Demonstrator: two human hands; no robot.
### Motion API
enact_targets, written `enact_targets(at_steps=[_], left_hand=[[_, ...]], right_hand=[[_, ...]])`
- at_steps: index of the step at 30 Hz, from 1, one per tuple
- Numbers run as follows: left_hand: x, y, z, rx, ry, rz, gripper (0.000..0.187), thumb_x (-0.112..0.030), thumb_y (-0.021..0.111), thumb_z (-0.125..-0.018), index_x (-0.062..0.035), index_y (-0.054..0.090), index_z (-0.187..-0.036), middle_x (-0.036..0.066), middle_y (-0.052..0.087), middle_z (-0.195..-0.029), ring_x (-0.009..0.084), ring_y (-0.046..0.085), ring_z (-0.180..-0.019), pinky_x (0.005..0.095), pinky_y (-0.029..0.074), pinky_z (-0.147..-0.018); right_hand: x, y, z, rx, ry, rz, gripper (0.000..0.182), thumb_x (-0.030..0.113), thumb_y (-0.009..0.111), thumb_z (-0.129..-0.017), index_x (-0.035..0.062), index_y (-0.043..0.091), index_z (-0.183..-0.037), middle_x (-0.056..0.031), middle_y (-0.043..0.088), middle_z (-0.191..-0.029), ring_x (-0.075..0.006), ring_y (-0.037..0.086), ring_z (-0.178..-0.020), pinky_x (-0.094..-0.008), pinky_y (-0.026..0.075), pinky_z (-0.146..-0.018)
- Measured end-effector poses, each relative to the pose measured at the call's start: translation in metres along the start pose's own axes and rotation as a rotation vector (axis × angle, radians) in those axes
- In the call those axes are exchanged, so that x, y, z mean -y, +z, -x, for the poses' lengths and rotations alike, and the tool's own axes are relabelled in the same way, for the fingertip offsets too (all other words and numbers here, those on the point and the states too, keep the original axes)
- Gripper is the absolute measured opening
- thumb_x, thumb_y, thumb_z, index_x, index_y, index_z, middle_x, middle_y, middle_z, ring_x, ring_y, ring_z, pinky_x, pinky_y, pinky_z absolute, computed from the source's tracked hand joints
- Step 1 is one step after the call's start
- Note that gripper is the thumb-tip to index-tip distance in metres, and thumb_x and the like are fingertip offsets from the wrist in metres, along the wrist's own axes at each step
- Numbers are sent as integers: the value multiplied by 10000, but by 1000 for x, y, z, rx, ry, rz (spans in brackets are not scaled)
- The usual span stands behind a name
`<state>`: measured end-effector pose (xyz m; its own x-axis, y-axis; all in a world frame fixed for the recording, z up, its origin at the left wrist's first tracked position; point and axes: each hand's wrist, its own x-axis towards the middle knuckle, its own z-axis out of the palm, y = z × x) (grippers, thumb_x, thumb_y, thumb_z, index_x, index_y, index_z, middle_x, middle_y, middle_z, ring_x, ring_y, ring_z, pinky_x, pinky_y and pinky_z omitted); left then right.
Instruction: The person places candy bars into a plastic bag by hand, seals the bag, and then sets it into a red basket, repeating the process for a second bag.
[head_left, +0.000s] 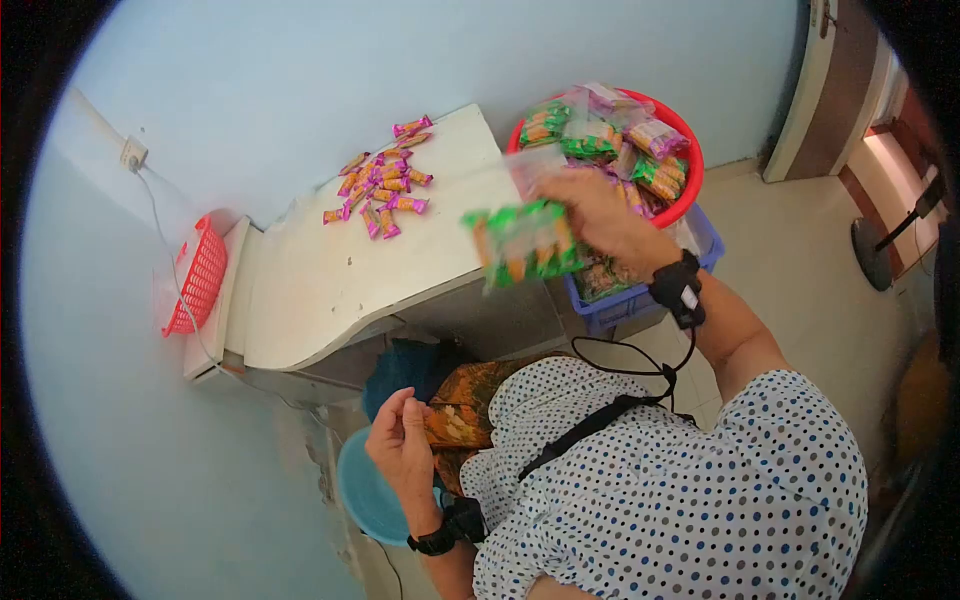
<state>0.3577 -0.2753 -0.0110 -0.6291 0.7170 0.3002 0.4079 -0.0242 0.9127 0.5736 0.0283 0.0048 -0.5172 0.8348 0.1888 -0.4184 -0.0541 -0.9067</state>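
My right hand (600, 210) grips a clear plastic bag of green-wrapped snacks (525, 245) by its top. The bag is blurred by motion and hangs tilted over the table's right front edge, beside the red basin (697, 165). My left hand (402, 450) is low, near my lap and above a light blue basin (365, 490). Its thumb and fingers are drawn together; whether anything small is between them I cannot make out. On the white table (300, 290) lies a loose pile of small purple-and-orange wrapped snacks (385, 185).
The red basin holds several bags of green and purple packets and rests on a blue crate (625, 310). A red plastic basket (197, 280) leans by the wall at left, crossed by a cable (160, 215). A door (815, 110) stands at right.
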Motion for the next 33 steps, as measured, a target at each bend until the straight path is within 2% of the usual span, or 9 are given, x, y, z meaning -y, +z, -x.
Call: enact_targets(at_steps=[4, 11, 16, 20, 23, 26, 29, 32, 33], left_hand=[[-1, 4, 0, -20, -28, -55, 199, -149, 657, -957, 23, 700, -1049, 49, 685, -827, 102, 620, -767, 237, 483, -681], [7, 3, 1, -29, -29, -59, 187, -141, 643, -957, 20, 709, -1026, 49, 687, -802, 103, 621, -747, 241, 480, -658], [10, 2, 2, -27, -17, -109, 193, -151, 656, -951, 24, 706, -1015, 53, 692, -802, 106, 626, -741, 247, 485, -654], [11, 1, 3, -30, -3, -114, 192, -152, 660, -948, 24, 707, -1009, 53, 696, -809, 108, 636, -740, 246, 491, -654], [10, 3, 3, -33, -16, -116, 185, -147, 667, -943, 24, 709, -1002, 55, 697, -810, 110, 641, -734, 248, 499, -650], [10, 5, 4, -33, -6, -100, 181, -138, 667, -941, 27, 707, -1003, 59, 699, -812, 110, 645, -730, 251, 503, -642], [9, 5, 3, -18, -9, -65, 174, -130, 673, -932, 28, 707, -998, 58, 699, -810, 105, 636, -719, 252, 501, -644], [13, 1, 1, -26, 31, -135, 152, -106, 673, -918, 28, 707, -981, 56, 699, -806, 106, 627, -707, 252, 496, -644], [12, -1, 2, -14, 20, -136, 152, -101, 657, -926, 30, 704, -985, 52, 696, -807, 104, 627, -719, 249, 493, -652]], right_hand=[[-6, -60, -24, -277, -24, -280, 215, 85, 661, -876, -50, 636, -1041, -89, 668, -992, -190, 668, -846, -352, 566, -817], [-60, -125, -54, -578, -17, -129, 228, 93, 603, -935, -59, 598, -1104, -145, 657, -1064, -237, 667, -935, -406, 570, -811], [-54, -131, -38, -506, -43, 619, 312, 90, 621, -901, -76, 560, -1159, -196, 644, -1080, -285, 662, -980, -418, 555, -825], [-28, -100, -16, -752, -361, 1269, 387, 43, 651, -802, -47, 585, -1172, -241, 656, -1115, -431, 644, -973, -466, 511, -882], [-12, -82, -7, -759, -801, 1419, 350, 68, 671, -779, -12, 617, -1116, -212, 639, -1132, -436, 617, -1018, -495, 502, -878], [-20, -95, -5, -360, -705, 1646, 346, 75, 666, -771, 10, 629, -1109, -201, 618, -1126, -422, 606, -1037, -503, 500, -869], [-46, -114, -18, -78, -303, 1669, 327, 48, 631, -783, 16, 645, -1108, -202, 614, -1069, -421, 609, -1001, -510, 503, -853], [-25, -77, -16, -262, -258, 1696, 289, 98, 668, -813, -21, 654, -1076, -210, 637, -1113, -396, 603, -1048, -471, 484, -917], [-23, -70, -20, -254, -388, 1670, 283, 104, 662, -815, -14, 652, -1072, -210, 635, -1097, -399, 608, -1029, -476, 491, -893]])
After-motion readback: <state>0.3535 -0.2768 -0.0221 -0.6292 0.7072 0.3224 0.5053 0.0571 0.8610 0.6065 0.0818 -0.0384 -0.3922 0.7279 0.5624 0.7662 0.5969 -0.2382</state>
